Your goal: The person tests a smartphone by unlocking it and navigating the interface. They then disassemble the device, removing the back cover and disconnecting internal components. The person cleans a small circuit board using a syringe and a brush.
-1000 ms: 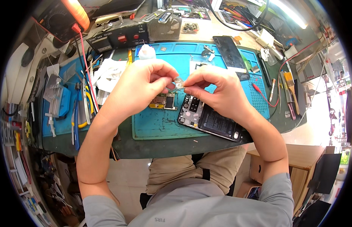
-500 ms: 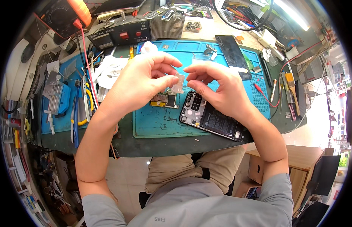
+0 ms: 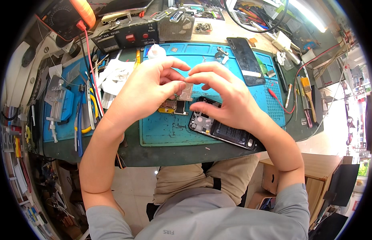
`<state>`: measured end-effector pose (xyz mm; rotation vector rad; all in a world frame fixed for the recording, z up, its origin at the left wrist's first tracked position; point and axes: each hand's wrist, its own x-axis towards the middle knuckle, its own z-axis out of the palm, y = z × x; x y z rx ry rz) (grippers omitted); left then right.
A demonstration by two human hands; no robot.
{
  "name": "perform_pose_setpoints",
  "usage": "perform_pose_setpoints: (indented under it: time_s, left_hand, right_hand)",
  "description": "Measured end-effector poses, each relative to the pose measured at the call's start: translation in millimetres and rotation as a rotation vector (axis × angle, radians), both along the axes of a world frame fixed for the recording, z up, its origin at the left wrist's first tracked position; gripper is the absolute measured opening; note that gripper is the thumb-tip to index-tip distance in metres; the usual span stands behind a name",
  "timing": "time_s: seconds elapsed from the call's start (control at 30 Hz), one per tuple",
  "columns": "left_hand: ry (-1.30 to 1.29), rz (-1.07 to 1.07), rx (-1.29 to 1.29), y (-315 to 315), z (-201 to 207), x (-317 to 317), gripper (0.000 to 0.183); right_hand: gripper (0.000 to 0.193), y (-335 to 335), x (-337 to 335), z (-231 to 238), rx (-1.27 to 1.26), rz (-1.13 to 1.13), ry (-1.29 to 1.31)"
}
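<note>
Between thumb and fingers, my left hand (image 3: pixel 152 86) pinches a small flat metal shield plate (image 3: pixel 186 92), greyish and notched at its lower edge. My right hand (image 3: pixel 224 94) is close by on the right, its thumb and fingers spread apart; its fingertips reach the plate's upper edge, though whether they touch it I cannot tell. Under the plate lies a phone circuit board (image 3: pixel 174 109) with yellow and dark parts, partly covered. Below my right hand rests an opened phone body (image 3: pixel 202 123), its black battery (image 3: pixel 230 131) exposed. Both sit on a blue repair mat (image 3: pixel 166 134).
A dark phone panel (image 3: pixel 246 60) lies at the mat's back right. White tissue (image 3: pixel 118 74) and pliers with yellow handles (image 3: pixel 92 106) are on the left. A blue-based clamp fixture (image 3: pixel 60 102) stands farther left. Brushes (image 3: pixel 308 92) lie at the right edge.
The metal plate has shifted slightly left and down and turned flatter toward view. My right hand has opened wider, its thumb dropping away from the fingers over the phone body.
</note>
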<state>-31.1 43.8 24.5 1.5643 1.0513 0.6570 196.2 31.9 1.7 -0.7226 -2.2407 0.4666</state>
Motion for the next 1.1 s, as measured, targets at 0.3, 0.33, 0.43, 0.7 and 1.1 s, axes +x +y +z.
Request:
perform_pose_setpoints:
  time_s: [0.3, 0.33, 0.43, 0.7, 1.1]
  left_hand:
    - [-0.021, 0.008, -0.046, -1.2, 2.3, 3.0, 0.028]
    - [-0.011, 0.021, -0.050, -1.9, 3.1, 3.2, 0.028]
    - [0.064, 0.063, 0.160, -0.6, -7.9, -2.4, 0.026]
    - [0.340, 0.135, 0.544, -0.9, -14.7, -1.7, 0.022]
    - [0.396, 0.136, 0.630, -1.4, -14.7, -3.2, 0.020]
  right_hand:
    - [0.044, -4.0, -0.9, 0.4, -0.036, -0.034, -0.018]
    - [0.043, -3.7, -1.7, 0.7, -0.030, -0.038, -0.017]
    - [0.040, -8.3, -2.5, 10.6, -0.364, -0.039, -0.037]
    - [0.033, -7.5, -5.9, -4.5, -0.156, 0.022, -0.190]
    - [0.022, -5.8, -9.7, -5.3, -0.178, -0.014, -0.078]
